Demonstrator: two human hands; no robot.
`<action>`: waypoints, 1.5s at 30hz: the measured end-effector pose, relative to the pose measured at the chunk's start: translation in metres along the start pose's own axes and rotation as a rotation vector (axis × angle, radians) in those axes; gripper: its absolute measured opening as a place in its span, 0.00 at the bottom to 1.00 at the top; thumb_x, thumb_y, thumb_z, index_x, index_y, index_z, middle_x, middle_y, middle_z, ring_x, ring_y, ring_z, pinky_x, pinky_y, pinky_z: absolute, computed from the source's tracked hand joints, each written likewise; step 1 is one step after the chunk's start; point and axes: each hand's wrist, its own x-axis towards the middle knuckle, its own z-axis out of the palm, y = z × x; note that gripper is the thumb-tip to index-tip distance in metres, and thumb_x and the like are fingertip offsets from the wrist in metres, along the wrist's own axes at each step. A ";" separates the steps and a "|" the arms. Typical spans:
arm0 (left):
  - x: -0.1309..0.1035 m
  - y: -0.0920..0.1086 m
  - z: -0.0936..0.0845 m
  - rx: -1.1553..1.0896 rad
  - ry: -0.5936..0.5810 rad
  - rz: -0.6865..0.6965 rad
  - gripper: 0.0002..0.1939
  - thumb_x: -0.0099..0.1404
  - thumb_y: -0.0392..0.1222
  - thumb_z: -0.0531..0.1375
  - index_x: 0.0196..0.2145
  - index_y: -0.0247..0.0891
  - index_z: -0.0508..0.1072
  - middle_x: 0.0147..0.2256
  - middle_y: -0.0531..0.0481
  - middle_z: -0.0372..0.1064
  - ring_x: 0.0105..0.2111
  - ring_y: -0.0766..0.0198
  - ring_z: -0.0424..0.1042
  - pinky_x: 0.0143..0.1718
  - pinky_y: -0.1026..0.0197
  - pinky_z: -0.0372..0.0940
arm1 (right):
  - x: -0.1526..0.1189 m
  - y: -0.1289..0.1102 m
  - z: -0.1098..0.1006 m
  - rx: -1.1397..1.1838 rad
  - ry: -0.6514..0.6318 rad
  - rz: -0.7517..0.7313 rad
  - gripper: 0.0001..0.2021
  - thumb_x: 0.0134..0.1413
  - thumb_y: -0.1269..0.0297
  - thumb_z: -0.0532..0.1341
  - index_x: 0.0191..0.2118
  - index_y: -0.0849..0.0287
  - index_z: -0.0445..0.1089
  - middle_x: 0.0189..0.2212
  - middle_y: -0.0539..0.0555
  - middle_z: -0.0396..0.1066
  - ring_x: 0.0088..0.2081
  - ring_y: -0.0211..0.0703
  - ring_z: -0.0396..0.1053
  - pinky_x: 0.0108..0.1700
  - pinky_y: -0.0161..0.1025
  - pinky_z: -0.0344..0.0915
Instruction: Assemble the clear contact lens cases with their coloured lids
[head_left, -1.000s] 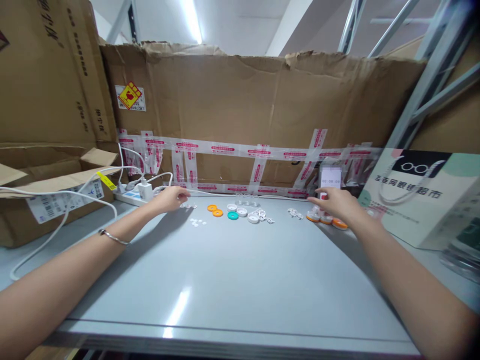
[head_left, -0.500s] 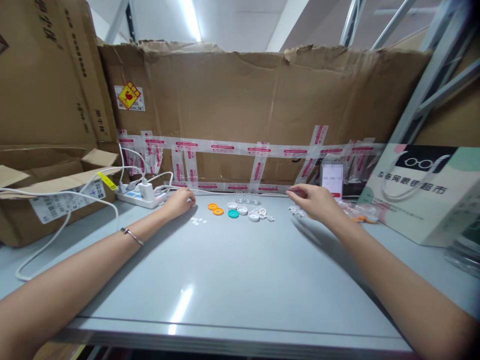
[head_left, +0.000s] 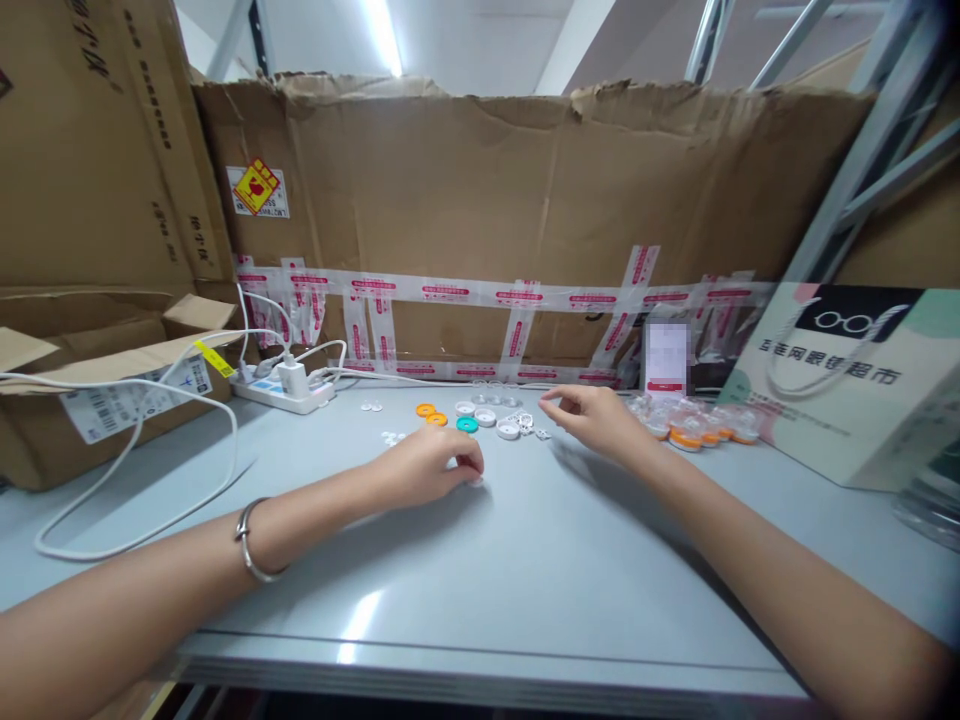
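Observation:
My left hand is low over the table, its fingers pinched on something small and whitish, mostly hidden, near the tabletop. Just behind it lie two orange rings, a teal ring and several white round cups. Small white discs rest beside its wrist side, and a few more lie farther back. To the right, my right hand hovers with thumb and fingers apart and nothing visible between them. Small white toothed pieces sit left of its fingertips. Clear round parts stand behind the cups.
Clear-and-orange round items lie beyond my right wrist, before a propped phone. A paper bag stands right. At left are a power strip, white cables and an open carton. A large cardboard sheet rises behind.
My left hand has moved right and toward me, to in front of the rings, uncovering discs at the back. My right hand has shifted left and slightly nearer, its fingers now apart.

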 end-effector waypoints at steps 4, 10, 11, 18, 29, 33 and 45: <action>0.000 0.000 0.008 0.105 -0.030 0.061 0.07 0.59 0.35 0.54 0.30 0.38 0.73 0.30 0.50 0.73 0.31 0.64 0.70 0.37 0.60 0.62 | -0.001 -0.001 0.008 0.003 -0.040 -0.026 0.15 0.50 0.54 0.53 0.33 0.57 0.72 0.20 0.50 0.69 0.22 0.37 0.63 0.26 0.32 0.55; 0.002 -0.003 -0.004 0.018 0.033 -0.009 0.08 0.60 0.38 0.55 0.38 0.38 0.71 0.34 0.49 0.73 0.34 0.64 0.71 0.36 0.62 0.63 | -0.002 -0.003 0.016 0.021 -0.095 -0.040 0.15 0.51 0.55 0.53 0.34 0.57 0.72 0.21 0.50 0.70 0.23 0.37 0.64 0.26 0.32 0.54; 0.002 -0.005 -0.012 0.012 0.091 -0.012 0.08 0.60 0.39 0.55 0.38 0.38 0.71 0.34 0.49 0.73 0.34 0.64 0.70 0.37 0.62 0.63 | -0.003 -0.004 0.016 0.029 -0.098 -0.039 0.15 0.51 0.55 0.53 0.34 0.57 0.73 0.21 0.51 0.70 0.23 0.37 0.64 0.26 0.32 0.54; -0.015 -0.048 -0.079 0.233 0.050 -0.225 0.10 0.58 0.43 0.54 0.33 0.39 0.73 0.34 0.51 0.73 0.34 0.63 0.70 0.35 0.64 0.62 | -0.005 -0.005 0.018 0.060 -0.112 -0.042 0.15 0.51 0.56 0.52 0.34 0.58 0.73 0.20 0.51 0.70 0.23 0.37 0.64 0.26 0.32 0.55; -0.058 -0.095 -0.098 0.206 -0.224 -0.445 0.09 0.53 0.41 0.56 0.31 0.39 0.74 0.31 0.50 0.73 0.32 0.63 0.70 0.31 0.68 0.60 | -0.009 -0.009 0.019 0.109 -0.170 -0.025 0.15 0.51 0.55 0.53 0.33 0.58 0.73 0.22 0.51 0.70 0.25 0.38 0.65 0.27 0.33 0.55; -0.060 -0.093 -0.100 0.088 -0.382 -0.440 0.09 0.53 0.41 0.57 0.31 0.40 0.75 0.33 0.51 0.74 0.33 0.63 0.70 0.33 0.68 0.61 | -0.008 -0.010 0.019 0.128 -0.186 -0.013 0.16 0.51 0.55 0.53 0.34 0.58 0.73 0.22 0.51 0.70 0.26 0.39 0.66 0.28 0.33 0.56; -0.059 -0.096 -0.094 0.113 -0.504 -0.475 0.11 0.50 0.44 0.61 0.32 0.36 0.74 0.31 0.50 0.72 0.31 0.64 0.68 0.31 0.68 0.59 | -0.007 -0.007 0.025 0.140 -0.212 -0.012 0.16 0.51 0.54 0.53 0.35 0.58 0.73 0.24 0.51 0.72 0.27 0.40 0.67 0.28 0.33 0.57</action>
